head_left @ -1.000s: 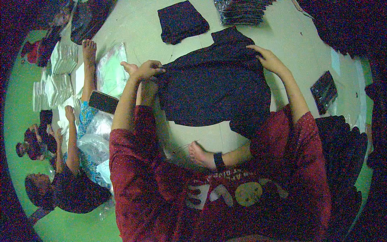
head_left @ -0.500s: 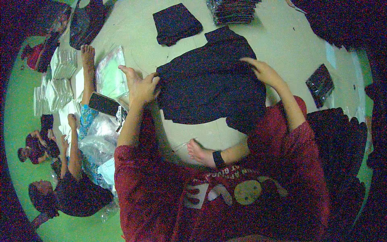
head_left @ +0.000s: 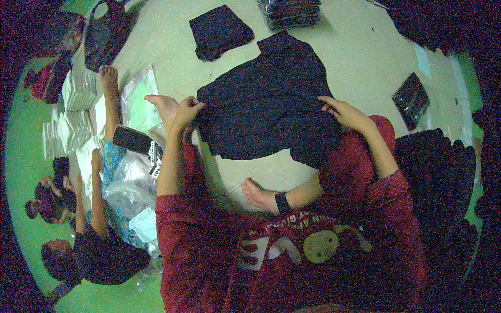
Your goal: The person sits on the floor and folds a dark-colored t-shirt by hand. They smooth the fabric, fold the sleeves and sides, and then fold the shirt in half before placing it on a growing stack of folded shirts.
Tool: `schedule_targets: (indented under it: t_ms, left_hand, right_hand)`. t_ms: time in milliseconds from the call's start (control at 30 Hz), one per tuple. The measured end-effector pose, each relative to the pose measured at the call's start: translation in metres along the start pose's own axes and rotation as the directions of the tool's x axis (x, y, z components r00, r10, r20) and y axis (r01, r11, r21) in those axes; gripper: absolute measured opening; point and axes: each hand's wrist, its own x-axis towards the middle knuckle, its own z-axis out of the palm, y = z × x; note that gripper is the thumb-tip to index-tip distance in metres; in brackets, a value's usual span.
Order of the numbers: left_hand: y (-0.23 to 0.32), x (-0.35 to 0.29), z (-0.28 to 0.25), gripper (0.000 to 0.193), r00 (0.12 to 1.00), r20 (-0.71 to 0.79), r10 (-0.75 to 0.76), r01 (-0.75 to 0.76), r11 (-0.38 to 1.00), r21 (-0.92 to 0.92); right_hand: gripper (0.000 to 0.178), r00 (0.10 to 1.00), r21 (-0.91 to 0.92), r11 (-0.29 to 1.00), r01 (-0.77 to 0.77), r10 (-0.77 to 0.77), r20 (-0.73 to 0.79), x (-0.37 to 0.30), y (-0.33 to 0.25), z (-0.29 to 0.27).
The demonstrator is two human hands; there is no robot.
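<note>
Black garment point(head_left: 266, 107) lying spread on the floor point(head_left: 360, 57)
Left hand point(head_left: 186, 111) is pinching its left edge; right hand point(head_left: 346, 112) is touching the right edge, can't tell if gripping.

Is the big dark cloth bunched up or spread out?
Spread out: the dark cloth lies wide between left hand and right hand. Hidden folds: cannot tell.

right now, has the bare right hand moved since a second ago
Yes, toward the person's red shirt: the bare right hand is now farther from the folded black cloth and lower along the spread black garment's right edge.
</note>
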Motion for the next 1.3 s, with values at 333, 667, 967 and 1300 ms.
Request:
schedule_targets:
  t_ms: [333, 667, 967, 1300]
  left_hand:
    - [-0.001, -0.028, 0.018, 0.118, 0.864, -0.498, 0.072, -0.133, 0.987, -0.087]
    - [-0.016, 0.008, 0.032, 0.067, 0.757, -0.642, 0.119, -0.324, 0.922, -0.212]
    - [0.231, 0.018, 0.087, 0.043, 0.865, -0.501, 0.025, -0.285, 0.846, -0.451]
    - [0.272, -0.008, 0.132, 0.046, 0.777, -0.571, 0.266, -0.383, 0.919, -0.093]
  right_hand:
    - [0.052, 0.999, 0.062, 0.998, -0.021, 0.023, -0.039, 0.002, 0.004, -0.007]
    - [0.048, 0.978, 0.322, 0.944, 0.073, -0.004, -0.208, 0.005, 0.007, -0.030]
    - [0.042, 0.980, 0.451, 0.890, -0.064, 0.142, -0.142, 0.016, 0.058, -0.026]
    - [0.047, 0.973, 0.457, 0.889, 0.021, 0.087, -0.213, 0.028, 0.076, -0.024]
